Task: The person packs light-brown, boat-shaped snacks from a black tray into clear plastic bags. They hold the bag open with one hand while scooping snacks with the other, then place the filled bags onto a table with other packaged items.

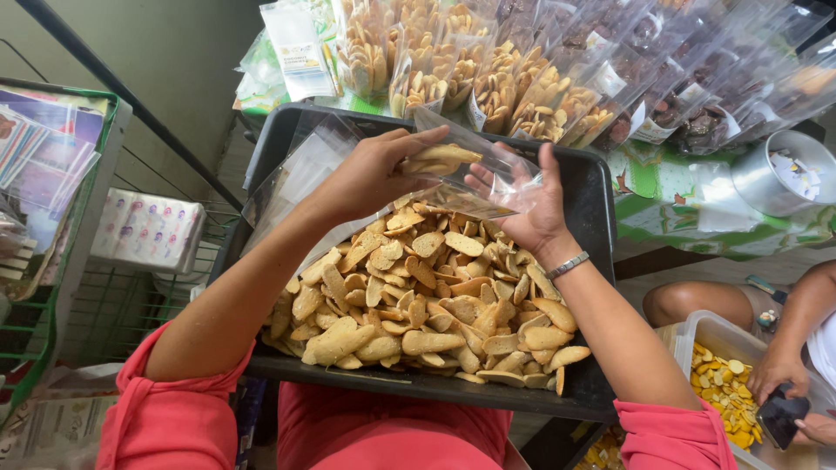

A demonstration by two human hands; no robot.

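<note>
- Above the far end of the tray, the left hand (370,174) is closed on a few biscuit slices (440,158), fingers together around them, at the mouth of a clear plastic bag (488,178).
- Right hand (522,204) grips that bag from the other side, fingers spread and curled on the film, holding the mouth open; a metal bracelet (568,265) sits on the wrist.
- Bag contents: the slices in the left hand lie partly inside it; how many more pieces it holds cannot be told through the glare on the plastic.
- Directly below both hands: a black tray (601,218) on the person's lap, loaded with a heap of pale, oval toasted slices (435,305).
- Along the tray's left edge: a stack of empty clear bags (300,170).
- Beyond the tray, on a green patterned table (662,213): rows of filled clear packets (488,78), some with the same pale slices, others with darker pieces.
- At the table's right: a metal tin (779,174) holding small paper slips.
- Lower right: a clear plastic tub (710,335) with yellow chips (723,383); another person's hand (775,374) rests at it.
- Left side: a green wire rack (52,287) with printed sheets.
</note>
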